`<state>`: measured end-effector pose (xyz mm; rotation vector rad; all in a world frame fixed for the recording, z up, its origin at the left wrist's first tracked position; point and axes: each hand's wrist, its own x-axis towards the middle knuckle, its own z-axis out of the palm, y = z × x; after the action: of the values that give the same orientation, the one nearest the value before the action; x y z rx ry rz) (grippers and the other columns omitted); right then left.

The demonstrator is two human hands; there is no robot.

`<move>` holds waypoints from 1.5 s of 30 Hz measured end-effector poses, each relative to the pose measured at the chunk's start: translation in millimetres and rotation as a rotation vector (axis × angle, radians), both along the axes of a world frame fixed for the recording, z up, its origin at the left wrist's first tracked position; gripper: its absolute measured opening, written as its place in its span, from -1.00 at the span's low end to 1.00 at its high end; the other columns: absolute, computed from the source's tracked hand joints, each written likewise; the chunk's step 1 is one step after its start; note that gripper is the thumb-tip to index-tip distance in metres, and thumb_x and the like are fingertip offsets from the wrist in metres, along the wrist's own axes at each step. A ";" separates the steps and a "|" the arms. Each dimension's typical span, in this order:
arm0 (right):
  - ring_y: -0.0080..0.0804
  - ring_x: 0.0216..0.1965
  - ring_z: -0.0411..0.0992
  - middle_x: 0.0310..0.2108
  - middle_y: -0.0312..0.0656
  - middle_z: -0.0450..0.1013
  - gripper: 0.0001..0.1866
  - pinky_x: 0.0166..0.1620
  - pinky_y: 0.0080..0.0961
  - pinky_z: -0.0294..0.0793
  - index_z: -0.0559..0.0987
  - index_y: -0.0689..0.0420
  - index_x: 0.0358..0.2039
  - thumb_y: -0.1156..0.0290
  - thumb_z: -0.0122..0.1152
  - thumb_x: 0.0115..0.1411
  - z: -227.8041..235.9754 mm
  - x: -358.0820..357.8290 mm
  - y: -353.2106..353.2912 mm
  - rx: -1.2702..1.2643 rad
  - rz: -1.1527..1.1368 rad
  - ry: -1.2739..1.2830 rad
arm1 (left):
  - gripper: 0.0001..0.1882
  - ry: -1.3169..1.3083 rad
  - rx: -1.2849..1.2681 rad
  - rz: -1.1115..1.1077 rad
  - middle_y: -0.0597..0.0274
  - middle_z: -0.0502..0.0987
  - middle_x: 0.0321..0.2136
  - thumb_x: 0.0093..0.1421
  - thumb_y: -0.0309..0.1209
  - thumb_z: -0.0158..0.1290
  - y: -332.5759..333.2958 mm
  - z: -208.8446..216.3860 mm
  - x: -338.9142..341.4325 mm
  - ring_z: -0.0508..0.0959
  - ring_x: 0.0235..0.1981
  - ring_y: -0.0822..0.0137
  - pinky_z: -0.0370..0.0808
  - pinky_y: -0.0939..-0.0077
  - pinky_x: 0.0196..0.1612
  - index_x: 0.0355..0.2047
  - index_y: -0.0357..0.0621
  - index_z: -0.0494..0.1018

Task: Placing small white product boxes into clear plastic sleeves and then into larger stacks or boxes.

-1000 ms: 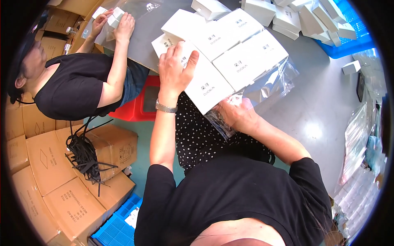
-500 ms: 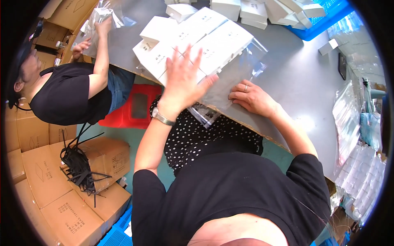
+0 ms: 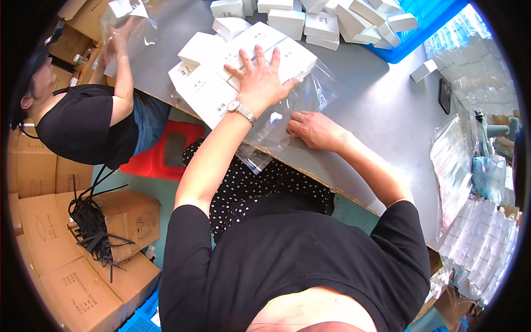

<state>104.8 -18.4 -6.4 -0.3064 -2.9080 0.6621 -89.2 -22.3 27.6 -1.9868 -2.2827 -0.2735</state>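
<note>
White cardboard boxes [image 3: 202, 88] lie packed side by side in a flat block on the grey table. My left hand [image 3: 259, 80], with a watch at the wrist, rests on top of them with its fingers spread. A clear plastic bag [image 3: 275, 119] lies flat at the near side of the block, and more of its film shows at the block's right edge. My right hand [image 3: 314, 130], wearing a ring, is closed at the bag's edge, its fingers curled onto the film. The thumb's grip is partly hidden.
Loose white boxes [image 3: 286, 21] pile up at the back beside a blue basket [image 3: 406, 47]. A phone [image 3: 444, 96] and plastic sleeves [image 3: 451, 166] lie at the right. At the left, a co-worker [image 3: 83, 124] handles a clear bag near a red stool [image 3: 157, 157] and cartons [image 3: 61, 232].
My left hand has slid right and farther over the boxes. My right hand stays at the bag with its fingers more curled. The whole view has shifted slightly.
</note>
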 end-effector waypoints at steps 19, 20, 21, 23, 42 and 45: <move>-0.08 0.00 0.43 -0.10 -0.10 0.47 -0.48 -0.04 -0.24 0.49 0.55 -0.01 -0.04 0.58 0.29 -0.10 102.3 134.7 -128.3 -0.112 -0.389 -0.135 | -0.14 0.101 0.049 -0.430 -0.04 0.09 0.37 0.08 0.16 0.16 -25.3 -4.4 -12.6 0.04 0.37 -0.27 -0.01 -0.64 0.17 0.35 0.26 0.17; -0.13 0.18 0.30 0.04 -0.22 0.43 -0.52 0.14 -0.22 0.37 0.55 -0.05 -0.05 0.57 0.25 -0.05 91.5 126.8 -112.7 0.082 -0.473 -0.097 | -0.14 0.081 0.073 -0.527 -0.01 0.14 0.35 0.05 0.14 0.20 -25.9 0.9 -7.4 0.07 0.36 -0.19 0.02 -0.55 0.22 0.33 0.22 0.20; -0.20 0.26 0.22 0.09 -0.30 0.41 -0.56 0.22 -0.18 0.26 0.55 -0.07 -0.05 0.55 0.22 0.00 78.6 116.1 -88.5 0.348 -0.368 -0.135 | -0.13 0.072 0.091 -0.610 0.02 0.18 0.32 0.02 0.13 0.24 -27.7 5.1 -6.5 0.11 0.36 -0.11 0.05 -0.45 0.26 0.31 0.17 0.23; -0.26 0.33 0.14 0.14 -0.38 0.39 -0.59 0.31 -0.13 0.15 0.55 -0.08 -0.05 0.53 0.19 0.05 50.2 108.5 -48.5 0.632 -0.243 -0.156 | -0.14 0.011 0.126 -0.661 0.04 0.24 0.26 -0.02 0.11 0.27 -40.6 1.6 -11.6 0.16 0.33 -0.06 0.08 -0.33 0.29 0.26 0.11 0.27; -0.38 0.01 0.39 -0.20 -0.21 0.49 -0.93 0.09 -0.47 0.36 0.55 0.20 -0.24 0.53 0.16 0.27 110.1 111.2 -9.3 -0.107 -0.611 0.927 | -0.89 -0.835 0.611 -0.499 0.27 0.57 -0.39 0.32 -0.45 0.09 -130.3 78.5 -139.6 0.55 -0.30 0.43 0.48 0.55 -0.14 -0.34 -0.21 0.45; -0.56 -0.27 0.37 -0.31 -0.28 0.45 -0.89 -0.11 -0.59 0.35 0.52 0.19 -0.22 0.43 0.08 0.36 101.4 96.6 4.2 -0.461 -0.568 1.111 | -0.84 -1.192 0.597 -0.417 0.34 0.51 -0.47 0.37 -0.36 0.03 -101.3 68.9 -127.0 0.46 -0.42 0.55 0.43 0.65 -0.26 -0.31 -0.18 0.44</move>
<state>201.4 -14.2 95.0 -0.5516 -1.5130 0.9624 -216.2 -123.6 96.5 -2.1173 -1.6501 -2.3455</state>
